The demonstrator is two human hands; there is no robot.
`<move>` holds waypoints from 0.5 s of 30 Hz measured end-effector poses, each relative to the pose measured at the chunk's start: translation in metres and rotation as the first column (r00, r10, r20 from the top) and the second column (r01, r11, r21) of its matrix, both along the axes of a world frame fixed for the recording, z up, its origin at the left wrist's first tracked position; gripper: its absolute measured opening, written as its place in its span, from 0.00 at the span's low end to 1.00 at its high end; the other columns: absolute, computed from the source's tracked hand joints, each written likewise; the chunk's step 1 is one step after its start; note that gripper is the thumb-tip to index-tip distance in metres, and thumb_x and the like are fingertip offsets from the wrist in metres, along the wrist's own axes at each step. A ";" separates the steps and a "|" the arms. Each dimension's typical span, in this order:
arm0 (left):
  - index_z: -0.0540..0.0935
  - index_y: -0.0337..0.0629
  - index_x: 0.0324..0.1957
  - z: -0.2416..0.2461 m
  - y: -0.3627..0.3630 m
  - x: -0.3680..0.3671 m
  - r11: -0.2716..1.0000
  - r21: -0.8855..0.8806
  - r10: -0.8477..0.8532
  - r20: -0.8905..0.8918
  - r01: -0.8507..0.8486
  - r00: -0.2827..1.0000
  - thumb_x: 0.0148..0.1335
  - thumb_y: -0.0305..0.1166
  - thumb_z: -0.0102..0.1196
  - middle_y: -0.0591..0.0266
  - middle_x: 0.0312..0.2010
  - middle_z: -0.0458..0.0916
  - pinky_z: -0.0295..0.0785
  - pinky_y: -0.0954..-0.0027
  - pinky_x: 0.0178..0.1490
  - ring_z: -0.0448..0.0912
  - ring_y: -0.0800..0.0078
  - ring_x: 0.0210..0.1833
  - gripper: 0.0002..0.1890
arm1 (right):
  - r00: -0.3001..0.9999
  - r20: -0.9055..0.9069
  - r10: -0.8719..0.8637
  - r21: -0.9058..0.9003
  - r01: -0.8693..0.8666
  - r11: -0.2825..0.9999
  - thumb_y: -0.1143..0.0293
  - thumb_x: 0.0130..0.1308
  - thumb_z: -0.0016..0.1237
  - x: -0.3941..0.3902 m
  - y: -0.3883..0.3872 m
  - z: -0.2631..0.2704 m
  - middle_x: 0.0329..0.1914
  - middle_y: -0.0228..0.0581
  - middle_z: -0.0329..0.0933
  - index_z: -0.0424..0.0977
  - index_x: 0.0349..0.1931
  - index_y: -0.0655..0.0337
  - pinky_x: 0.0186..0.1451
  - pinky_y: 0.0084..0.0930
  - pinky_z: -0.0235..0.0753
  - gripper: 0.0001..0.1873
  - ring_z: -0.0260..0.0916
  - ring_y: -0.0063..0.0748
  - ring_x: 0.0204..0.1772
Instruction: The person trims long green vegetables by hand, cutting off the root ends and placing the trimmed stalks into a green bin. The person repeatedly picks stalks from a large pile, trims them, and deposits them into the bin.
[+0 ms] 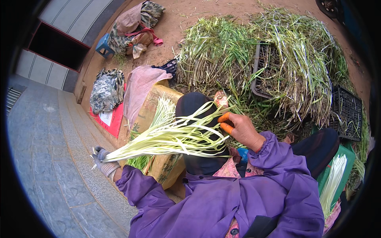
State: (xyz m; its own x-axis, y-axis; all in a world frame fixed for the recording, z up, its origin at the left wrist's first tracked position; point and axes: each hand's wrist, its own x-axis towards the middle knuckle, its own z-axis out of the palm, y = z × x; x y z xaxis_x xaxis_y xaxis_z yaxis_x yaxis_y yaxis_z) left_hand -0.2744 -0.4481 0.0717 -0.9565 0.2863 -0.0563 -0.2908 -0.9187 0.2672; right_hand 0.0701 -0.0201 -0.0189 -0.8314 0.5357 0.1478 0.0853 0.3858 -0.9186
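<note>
My left hand [104, 162], in a grey knitted glove, grips a bundle of pale yellow-green leafy stalks [166, 139], which look like blanched chives, by their white ends. The long leaves fan out to the right over my knee. At their loose tips is my right hand [242, 128], with orange covers on two fingers. Whether a leaf is pinched between those fingers is not plain. Under the bundle stands a yellowish taped box [169, 171] bearing writing. More pale stalks [163, 111] lie on top of it, and greener leaves [139, 163] show at its near side.
Heaps of uncleaned green stalks [217, 53] lie ahead, some over a black plastic crate [256, 84]. Another black crate [346, 113] stands at right. White stalks [335, 178] rest on a green container [349, 162]. Left are a camouflage cloth [107, 90], a blue stool [103, 46] and tiled steps [53, 139].
</note>
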 end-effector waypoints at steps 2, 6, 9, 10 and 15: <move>0.74 0.25 0.43 -0.001 -0.001 0.000 0.995 0.089 -0.038 0.028 0.035 0.999 0.69 0.40 0.54 0.74 0.16 0.62 0.61 0.78 0.20 0.61 0.85 0.16 0.20 | 0.999 0.040 -0.013 -0.173 0.020 0.985 0.75 0.63 0.56 -0.001 -0.002 -0.004 0.30 0.37 0.81 0.78 0.41 0.64 0.35 0.22 0.75 0.07 0.78 0.23 0.31; 0.74 0.25 0.43 -0.002 -0.003 0.001 0.999 0.031 0.008 0.036 -0.009 0.999 0.69 0.39 0.54 0.74 0.16 0.62 0.61 0.79 0.20 0.62 0.85 0.16 0.20 | 0.996 0.089 0.007 -0.361 0.026 0.932 0.74 0.63 0.56 -0.004 -0.005 -0.013 0.29 0.36 0.80 0.76 0.40 0.65 0.35 0.22 0.75 0.07 0.76 0.22 0.31; 0.74 0.24 0.44 -0.003 -0.003 0.001 0.999 0.004 0.032 0.030 -0.033 0.999 0.69 0.39 0.54 0.74 0.16 0.63 0.62 0.80 0.21 0.62 0.85 0.16 0.20 | 0.996 0.087 0.006 -0.632 0.050 0.773 0.75 0.63 0.55 -0.010 -0.007 -0.022 0.28 0.30 0.78 0.76 0.38 0.66 0.32 0.19 0.72 0.06 0.73 0.17 0.30; 0.74 0.25 0.44 -0.002 -0.003 0.001 0.999 -0.006 0.035 0.020 -0.034 0.999 0.69 0.39 0.54 0.74 0.16 0.63 0.62 0.80 0.21 0.62 0.85 0.16 0.20 | 0.999 0.037 -0.008 -0.676 0.031 0.737 0.75 0.63 0.55 -0.010 -0.007 -0.025 0.27 0.27 0.76 0.75 0.37 0.65 0.30 0.16 0.70 0.05 0.71 0.16 0.29; 0.73 0.25 0.44 0.001 -0.005 0.001 0.997 0.078 -0.008 -0.005 0.008 1.000 0.68 0.40 0.56 0.74 0.17 0.63 0.62 0.80 0.21 0.63 0.85 0.17 0.21 | 0.988 0.126 -0.089 -0.849 0.153 0.505 0.71 0.66 0.52 -0.004 -0.003 -0.032 0.29 0.32 0.75 0.72 0.42 0.63 0.24 0.19 0.75 0.08 0.74 0.21 0.23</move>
